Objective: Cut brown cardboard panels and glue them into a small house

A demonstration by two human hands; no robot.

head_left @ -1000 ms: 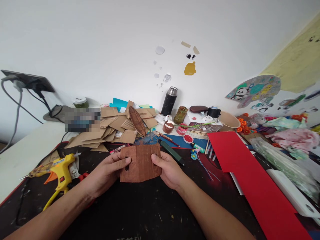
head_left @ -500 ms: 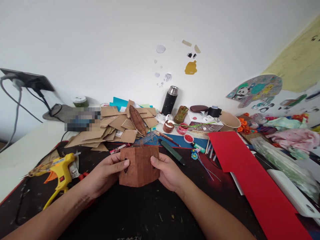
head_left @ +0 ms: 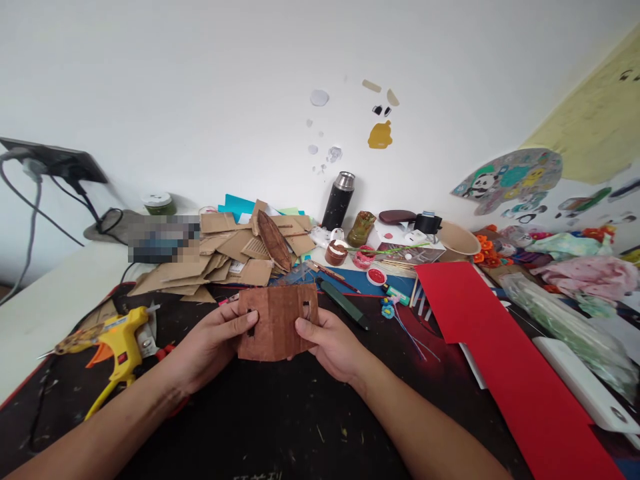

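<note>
Between both hands, above the dark mat, is a folded brown cardboard piece (head_left: 278, 327) with creases down its middle and a small slot near each side. My left hand (head_left: 220, 337) grips its left edge, thumb on the front by the left slot. On the right edge, my right hand (head_left: 327, 340) pinches it with the thumb on the front, just below the right slot. The fingers behind the piece are mostly hidden. Beyond it a brown boat-shaped cardboard piece (head_left: 274, 241) leans on a pile of cardboard scraps (head_left: 200, 267).
A yellow hot glue gun (head_left: 123, 347) lies left of my left forearm. Behind the hands are a green pen-like tool (head_left: 343, 303), a black thermos (head_left: 339, 201) and an open red paint pot (head_left: 377, 277). A long red sheet (head_left: 505, 373) covers the right side.
The brown piece has tilted and its lower edge has risen. My right thumb has slid down and left, so the right slot now shows more fully.
</note>
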